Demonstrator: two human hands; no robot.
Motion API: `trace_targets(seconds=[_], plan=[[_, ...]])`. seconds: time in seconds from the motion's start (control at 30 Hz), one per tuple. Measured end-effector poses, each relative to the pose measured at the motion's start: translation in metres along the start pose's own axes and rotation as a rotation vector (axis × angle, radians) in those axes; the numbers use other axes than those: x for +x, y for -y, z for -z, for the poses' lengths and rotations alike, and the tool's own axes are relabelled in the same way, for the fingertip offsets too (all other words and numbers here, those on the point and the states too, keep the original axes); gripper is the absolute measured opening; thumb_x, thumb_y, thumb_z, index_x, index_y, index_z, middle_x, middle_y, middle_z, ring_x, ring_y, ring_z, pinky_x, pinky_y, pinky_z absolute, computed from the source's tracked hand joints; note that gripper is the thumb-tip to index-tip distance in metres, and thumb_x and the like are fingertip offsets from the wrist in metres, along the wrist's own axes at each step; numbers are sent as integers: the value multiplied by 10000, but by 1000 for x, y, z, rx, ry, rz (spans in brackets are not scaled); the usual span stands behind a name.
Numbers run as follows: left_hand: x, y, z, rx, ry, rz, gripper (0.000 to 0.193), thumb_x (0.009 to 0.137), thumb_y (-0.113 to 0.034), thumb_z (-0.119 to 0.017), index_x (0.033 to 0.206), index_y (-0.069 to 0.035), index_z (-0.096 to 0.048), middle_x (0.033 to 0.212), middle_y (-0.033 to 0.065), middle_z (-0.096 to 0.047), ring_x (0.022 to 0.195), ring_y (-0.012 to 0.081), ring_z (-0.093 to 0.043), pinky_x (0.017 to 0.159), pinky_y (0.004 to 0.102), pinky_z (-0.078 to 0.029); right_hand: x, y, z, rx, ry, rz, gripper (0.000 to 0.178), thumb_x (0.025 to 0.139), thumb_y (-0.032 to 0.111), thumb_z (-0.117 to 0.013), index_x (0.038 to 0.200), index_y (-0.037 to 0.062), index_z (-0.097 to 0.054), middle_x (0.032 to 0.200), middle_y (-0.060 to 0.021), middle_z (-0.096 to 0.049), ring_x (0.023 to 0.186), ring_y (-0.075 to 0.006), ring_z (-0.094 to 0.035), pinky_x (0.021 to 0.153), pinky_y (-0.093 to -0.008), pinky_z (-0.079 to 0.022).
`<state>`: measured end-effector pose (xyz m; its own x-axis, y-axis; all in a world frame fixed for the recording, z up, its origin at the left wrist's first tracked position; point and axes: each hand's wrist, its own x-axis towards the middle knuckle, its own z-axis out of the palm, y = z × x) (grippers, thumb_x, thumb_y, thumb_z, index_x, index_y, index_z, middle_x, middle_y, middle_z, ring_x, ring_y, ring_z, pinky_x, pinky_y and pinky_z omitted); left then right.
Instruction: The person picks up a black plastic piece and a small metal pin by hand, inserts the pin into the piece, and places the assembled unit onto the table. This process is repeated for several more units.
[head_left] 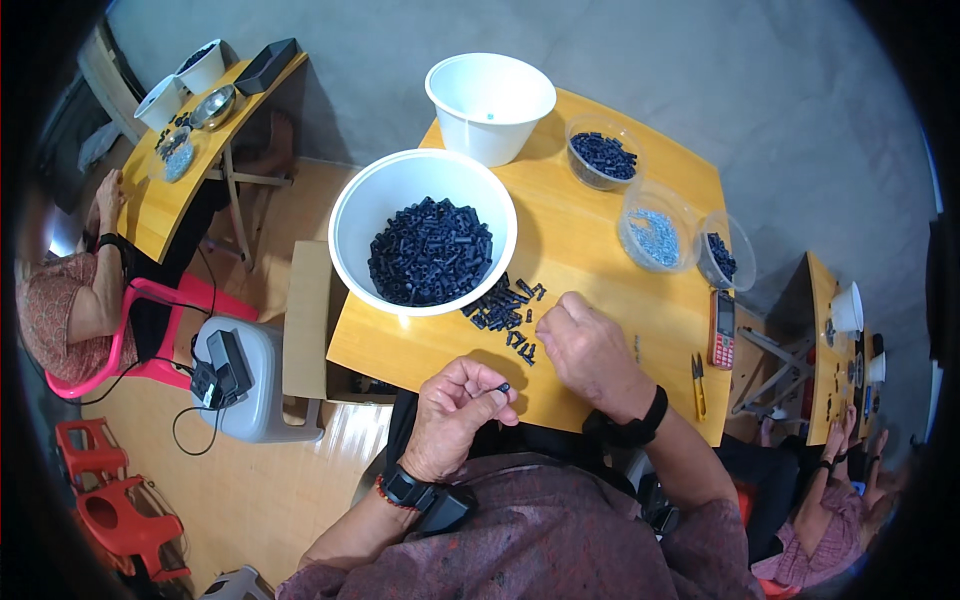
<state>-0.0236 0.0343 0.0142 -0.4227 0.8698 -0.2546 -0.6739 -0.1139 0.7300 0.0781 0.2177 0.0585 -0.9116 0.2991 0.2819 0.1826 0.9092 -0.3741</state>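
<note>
My left hand [455,415] is at the table's near edge, its thumb and fingers pinching a small black plastic piece [503,388]. Farther right, my right hand [592,355] is held above the tabletop with its fingers curled together. Whatever it may hold is hidden. Loose black plastic pieces [492,312] lie just left of its fingertips, some heaped and some spread in a short row. Behind them stands a large white bowl [342,235] filled with similar black pieces.
A second white bowl [490,140] stands at the back of the yellow table [560,240]. To the right are clear tubs of black pieces [603,158] and silvery bits [655,238], a red phone [722,330] and yellow snips [699,385]. People sit at tables on both sides.
</note>
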Motion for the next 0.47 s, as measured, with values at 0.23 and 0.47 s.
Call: trace_targets(seconds=[0.23, 0.47], plan=[[0, -1, -3, -21, -12, -24, 95, 924, 6, -617, 1006, -1, -570, 907, 108, -686, 715, 144, -669, 695, 269, -571, -9, -1, -1, 75, -25, -23, 80, 835, 24, -640, 870, 1, -572, 836, -163, -534, 773, -352, -597, 672, -423, -483], [2, 2, -1, -44, 15, -58, 131, 931, -9, -617, 1052, -3, -568, 913, 114, -681, 708, 141, -665, 691, 285, -583, -12, -1, -1, 51, 74, -21, 95, 837, 23, -640, 893, 4, -566, 848, -162, -546, 799, -362, -596, 701, -428, -491]])
